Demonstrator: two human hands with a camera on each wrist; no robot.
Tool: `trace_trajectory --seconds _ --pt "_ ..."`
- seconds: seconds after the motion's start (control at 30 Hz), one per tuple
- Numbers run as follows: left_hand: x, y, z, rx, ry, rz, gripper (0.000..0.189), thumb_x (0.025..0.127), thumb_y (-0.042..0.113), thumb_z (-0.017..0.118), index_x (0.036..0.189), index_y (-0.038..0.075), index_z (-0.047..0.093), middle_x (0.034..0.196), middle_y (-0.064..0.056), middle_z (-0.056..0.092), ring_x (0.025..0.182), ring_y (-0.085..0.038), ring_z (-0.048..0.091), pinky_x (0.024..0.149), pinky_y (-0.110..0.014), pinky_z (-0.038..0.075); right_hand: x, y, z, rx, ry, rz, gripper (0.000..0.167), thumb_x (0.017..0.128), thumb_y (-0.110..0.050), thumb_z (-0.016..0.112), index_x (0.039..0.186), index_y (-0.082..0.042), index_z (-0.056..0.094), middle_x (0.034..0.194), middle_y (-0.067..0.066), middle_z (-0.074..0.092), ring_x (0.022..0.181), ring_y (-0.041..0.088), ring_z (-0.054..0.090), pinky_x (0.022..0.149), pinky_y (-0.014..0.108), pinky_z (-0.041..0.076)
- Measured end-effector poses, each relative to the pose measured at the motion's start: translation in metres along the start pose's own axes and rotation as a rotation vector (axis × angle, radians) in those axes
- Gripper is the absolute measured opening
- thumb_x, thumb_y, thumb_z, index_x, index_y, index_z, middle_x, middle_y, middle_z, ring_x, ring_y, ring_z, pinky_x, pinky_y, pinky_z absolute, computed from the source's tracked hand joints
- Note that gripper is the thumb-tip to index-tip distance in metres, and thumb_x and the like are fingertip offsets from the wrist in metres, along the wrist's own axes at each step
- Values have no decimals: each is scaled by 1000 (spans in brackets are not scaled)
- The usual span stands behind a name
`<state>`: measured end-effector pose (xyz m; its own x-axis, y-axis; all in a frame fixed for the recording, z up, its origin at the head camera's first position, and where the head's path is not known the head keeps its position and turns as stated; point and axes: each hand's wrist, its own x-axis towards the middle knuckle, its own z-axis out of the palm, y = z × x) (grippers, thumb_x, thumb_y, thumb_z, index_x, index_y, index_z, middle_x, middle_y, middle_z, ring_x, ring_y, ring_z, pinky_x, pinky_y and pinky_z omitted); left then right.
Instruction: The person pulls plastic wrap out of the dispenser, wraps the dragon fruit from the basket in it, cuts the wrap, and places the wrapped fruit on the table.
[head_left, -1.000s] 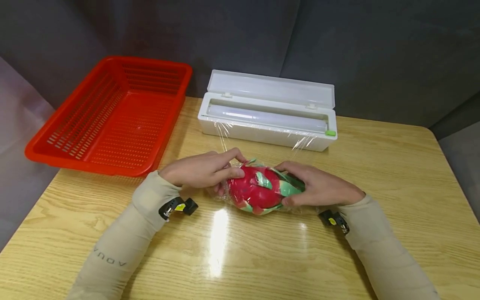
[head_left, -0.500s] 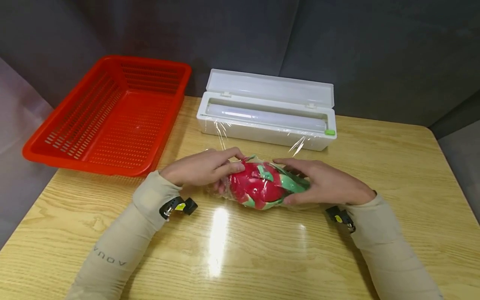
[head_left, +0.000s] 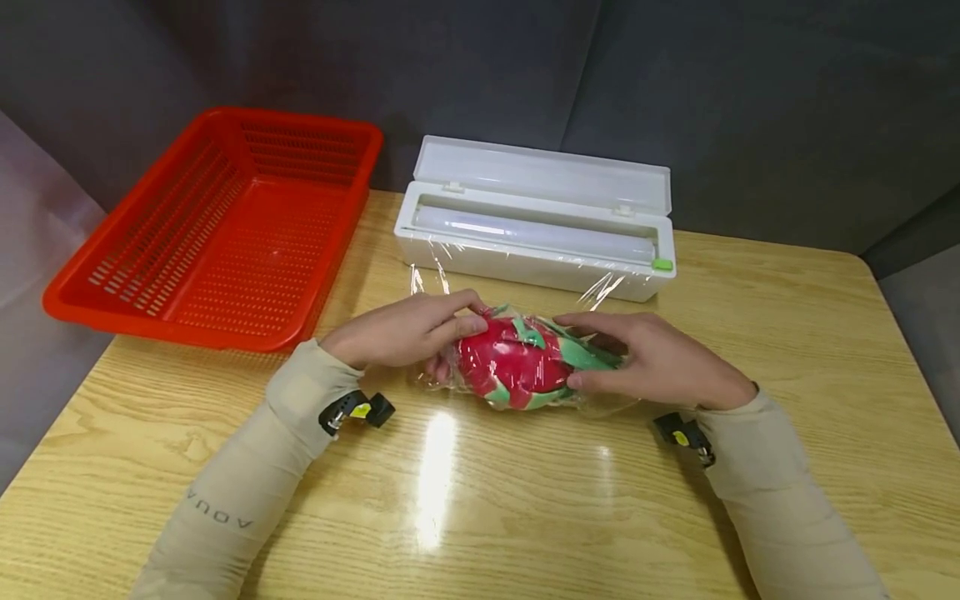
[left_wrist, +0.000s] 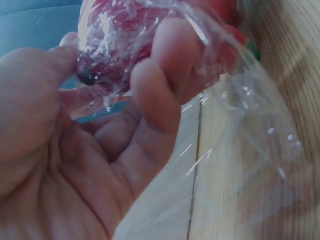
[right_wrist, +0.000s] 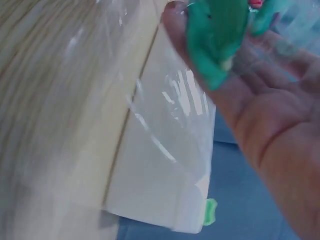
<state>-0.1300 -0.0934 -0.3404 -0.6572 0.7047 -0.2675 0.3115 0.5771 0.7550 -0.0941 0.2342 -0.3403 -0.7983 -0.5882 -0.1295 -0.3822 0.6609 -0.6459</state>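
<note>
Near the middle of the tabletop (head_left: 540, 517), the dragon fruit (head_left: 508, 354) in clear film (left_wrist: 245, 95) is being pinched by the left hand (head_left: 412, 329) and gripped by the curled right hand (head_left: 660, 358), being rolled slightly backward compared with a second ago.

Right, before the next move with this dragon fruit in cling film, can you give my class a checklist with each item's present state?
1. Left hand gripping the red end of the dragon fruit: ok.
2. Right hand gripping its green leafy end: ok.
3. Lid of the white dispenser open: ok.
4. Cling film cut free: not ok; it runs from the dispenser to the fruit.
5. Green tab at the dispenser's right end: ok.
6. Fruit's underside covered: cannot tell; hidden.
</note>
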Motion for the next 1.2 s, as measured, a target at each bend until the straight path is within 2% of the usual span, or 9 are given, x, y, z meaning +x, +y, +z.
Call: trace_trajectory --seconds 0.17,0.33,0.47,0.57,0.67,0.77,0.87,1.0,1.2 --pt "1 -2 -1 -35 25 -36 29 110 44 44 134 29 52 81 -3 71 65 -20 70 63 -42 62 2 6 0 35 46 -45 55 96 -34 74 146 -17 58 142 5 67 117 18 69 95 30 60" --pt "3 -4 -1 -68 47 -61 32 111 47 41 131 26 55 74 -6 70 62 -21 68 59 -43 62 3 5 2 15 70 -39 55 100 -36 68 151 -25 53 145 2 64 124 19 66 102 40 58" --pt "4 -5 0 -49 82 -62 34 110 48 41 128 26 59 73 -4 70 61 -21 67 59 -42 61 3 3 4 -24 62 -30 54 102 -39 65 153 -33 49 148 0 61 125 18 64 104 47 57" --pt "4 -5 1 -22 100 -58 35 110 48 42 130 26 60 75 -3 70 62 -19 69 60 -39 60 3 1 5 -44 55 -23 54 101 -39 65 153 -32 50 147 3 62 123 20 65 103 49 57" --pt "4 -3 1 -7 102 -62 36 110 48 43 133 27 59 81 -3 71 60 -20 69 59 -38 59 2 -1 4 -31 52 -8 55 100 -39 67 152 -31 52 145 5 64 122 22 65 102 49 58" --pt "3 -1 1 -15 91 -83 36 109 48 44 136 30 58 83 -9 72 56 -25 69 53 -39 59 1 -1 4 -20 56 -4 54 99 -39 69 151 -31 54 143 5 66 121 21 66 100 46 59" --pt "2 2 2 -21 86 -95 36 109 48 44 139 31 56 90 -9 72 52 -28 69 50 -38 58 1 0 3 -14 60 -11 53 98 -38 70 149 -31 56 139 3 68 119 19 66 97 41 60" --pt "0 5 2 -29 84 -100 38 109 48 45 141 31 55 100 -4 71 54 -25 70 51 -38 59 2 3 4 -20 61 -33 54 97 -34 72 149 -28 56 138 3 67 119 19 64 95 37 60" --pt "-3 7 2 -44 58 -111 36 110 47 43 141 31 52 97 -8 71 51 -24 70 49 -40 59 3 5 5 -46 71 -61 55 97 -30 74 148 -22 57 138 4 65 117 19 62 91 33 60"
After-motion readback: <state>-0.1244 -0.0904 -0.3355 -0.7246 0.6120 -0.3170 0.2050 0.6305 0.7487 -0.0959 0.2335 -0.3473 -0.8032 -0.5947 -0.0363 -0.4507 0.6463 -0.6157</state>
